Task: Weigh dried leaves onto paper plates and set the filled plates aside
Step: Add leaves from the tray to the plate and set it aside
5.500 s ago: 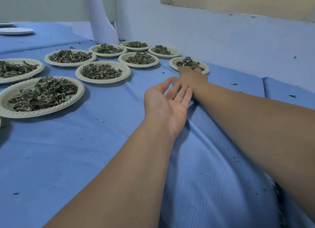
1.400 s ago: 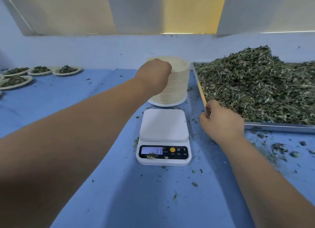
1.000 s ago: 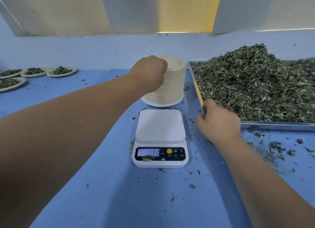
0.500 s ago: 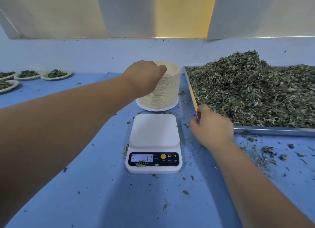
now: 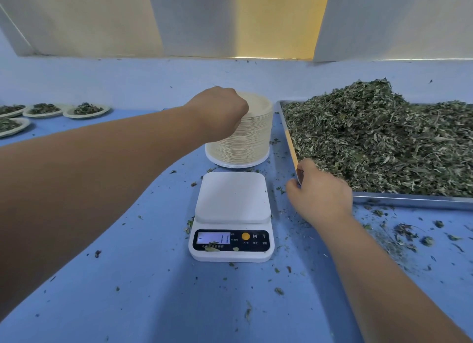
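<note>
Beside scale, hands grip stack, tray

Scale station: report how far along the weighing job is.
Done: filled plates sit aside at far left. In hand: the left hand curls over the top rim of the stack of empty plates, apparently taking one; the right hand grips the tray corner. Left: the scale platform is bare, and a big heap of dried leaves waits on the tray, so many portions likely remain.
</note>
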